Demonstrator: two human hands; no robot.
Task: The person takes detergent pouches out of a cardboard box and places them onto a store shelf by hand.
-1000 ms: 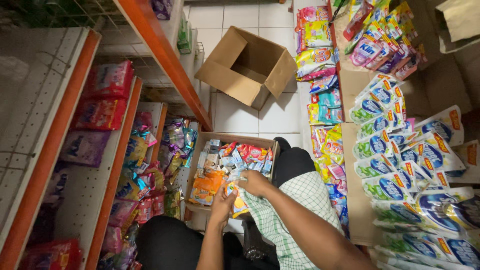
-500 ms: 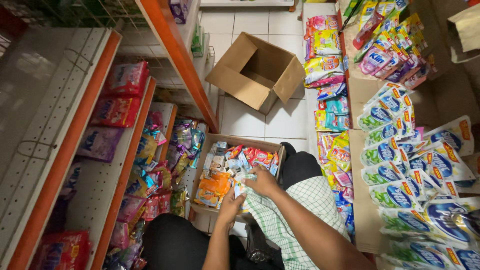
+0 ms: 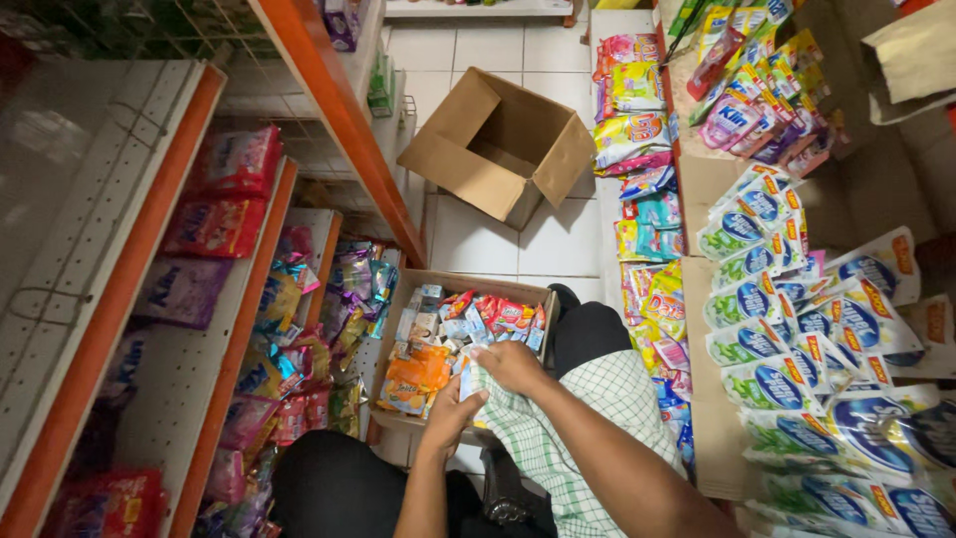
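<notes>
The box [image 3: 468,289] of mixed sachets lies on the floor against the person's knees, within reach of both hands. Right hand [image 3: 510,365] curls over a sachet [image 3: 466,383] at the box's near edge; left hand [image 3: 453,418] pinches it from below.

Green-checked white shirt, black trousers

White tiled floor [image 3: 518,45], two cardboard boxes [image 3: 498,144]
</notes>
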